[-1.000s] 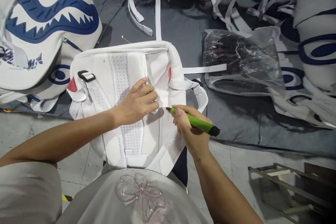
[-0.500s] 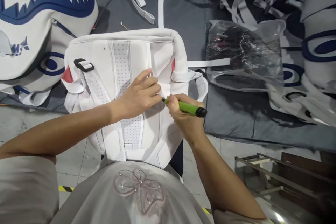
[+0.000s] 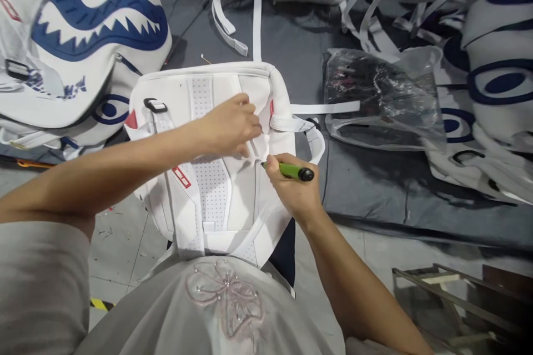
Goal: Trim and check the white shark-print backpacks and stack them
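A white backpack [image 3: 240, 208] lies with its strap side up at the table's near edge, against my body. My left hand [image 3: 234, 125] is over its upper middle, fingers curled in on the gathered white fabric; the exact pinch point is hidden. My right hand [image 3: 297, 194], on the right part of the backpack, grips a green pen-shaped tool [image 3: 289, 170] with a black end. The tool's dark tip points left, close to the fabric just below my left fingers. A red label [image 3: 181, 177] shows on the left shoulder strap.
White bags with blue toothed mouths [image 3: 145, 44] and eye prints lie to the left. More white bags [image 3: 497, 116] are piled at right, beside a clear plastic bag [image 3: 387, 100]. Loose white straps [image 3: 257, 22] cross the dark table [image 3: 362, 183]. A wooden frame [image 3: 441, 288] stands lower right.
My left hand has lifted up and away from the tool tip, its fingers curling more. My right hand stays near the same spot with the tool. The view has shifted, uncovering the red label.
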`<state>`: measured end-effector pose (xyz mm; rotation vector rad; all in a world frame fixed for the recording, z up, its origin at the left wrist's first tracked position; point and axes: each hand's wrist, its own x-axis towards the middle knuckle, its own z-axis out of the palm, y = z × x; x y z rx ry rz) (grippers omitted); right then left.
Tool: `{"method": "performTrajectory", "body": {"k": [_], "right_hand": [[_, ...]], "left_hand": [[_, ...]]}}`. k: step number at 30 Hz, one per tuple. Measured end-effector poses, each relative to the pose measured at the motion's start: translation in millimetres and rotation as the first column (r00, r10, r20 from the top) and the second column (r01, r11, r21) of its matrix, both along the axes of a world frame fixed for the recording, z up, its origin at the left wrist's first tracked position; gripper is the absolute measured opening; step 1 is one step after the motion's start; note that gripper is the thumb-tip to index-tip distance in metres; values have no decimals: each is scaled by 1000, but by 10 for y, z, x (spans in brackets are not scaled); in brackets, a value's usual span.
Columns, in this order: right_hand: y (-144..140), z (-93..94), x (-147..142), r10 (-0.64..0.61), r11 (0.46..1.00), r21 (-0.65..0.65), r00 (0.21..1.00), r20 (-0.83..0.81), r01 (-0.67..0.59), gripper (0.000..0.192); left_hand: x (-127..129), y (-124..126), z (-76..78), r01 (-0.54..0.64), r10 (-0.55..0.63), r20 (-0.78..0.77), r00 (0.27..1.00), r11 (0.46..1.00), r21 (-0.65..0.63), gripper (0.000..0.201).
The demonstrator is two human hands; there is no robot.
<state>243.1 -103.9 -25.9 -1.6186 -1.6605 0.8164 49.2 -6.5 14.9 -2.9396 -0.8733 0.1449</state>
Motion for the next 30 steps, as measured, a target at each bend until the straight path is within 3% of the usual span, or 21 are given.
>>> {"method": "performTrajectory", "body": {"k": [3, 5, 7, 9, 12, 13, 15, 18, 20, 22, 25, 27, 30], "right_hand": [[-193, -7, 9, 154, 973, 180, 988, -32, -146, 32], [-319, 19, -3, 262, 904, 341, 965, 31, -256, 38], [-423, 119, 20, 268, 837, 477, 961, 67, -267, 37], [-494, 302, 112, 217, 789, 580, 975, 41, -200, 35], [-513, 612, 346, 218, 740, 642, 975, 50, -198, 35], [-499, 680, 425, 249, 723, 645, 964, 91, -248, 35], [-459, 715, 548, 317, 667, 642, 923, 216, -379, 32], [-386, 521, 614, 400, 530, 637, 827, 394, -560, 26], [-327, 333, 584, 405, 489, 632, 798, 447, -602, 24], [-284, 193, 509, 357, 534, 625, 822, 444, -569, 26], [-299, 99, 337, 277, 600, 641, 876, 394, -478, 31], [-352, 46, 208, 286, 583, 686, 900, 329, -436, 37], [-428, -103, 63, 285, 600, 720, 934, 215, -349, 41]], "left_hand": [[-21, 133, 237, -34, 38, -84, 996, 998, 47, 25], [-60, 52, 419, -57, 63, -86, 994, 996, 71, 26], [-102, -164, 642, -117, 125, -59, 990, 986, 117, 29], [-133, -467, 886, -195, 195, 21, 981, 965, 175, 32], [-135, -960, 1126, -321, 274, 231, 933, 926, 197, 40], [-119, -1118, 1130, -364, 300, 303, 905, 914, 181, 42], [-64, -1398, 997, -441, 362, 397, 844, 888, 130, 40], [25, -1612, 610, -476, 431, 398, 810, 879, 18, 30], [50, -1576, 444, -414, 418, 380, 825, 905, -98, 24], [44, -1449, 454, -329, 364, 430, 826, 931, -155, 25], [26, -1196, 642, -335, 292, 496, 818, 942, -2, 28], [41, -978, 691, -355, 275, 443, 853, 928, 108, 53], [110, -567, 512, -311, 280, 281, 918, 948, 72, 96]]}}
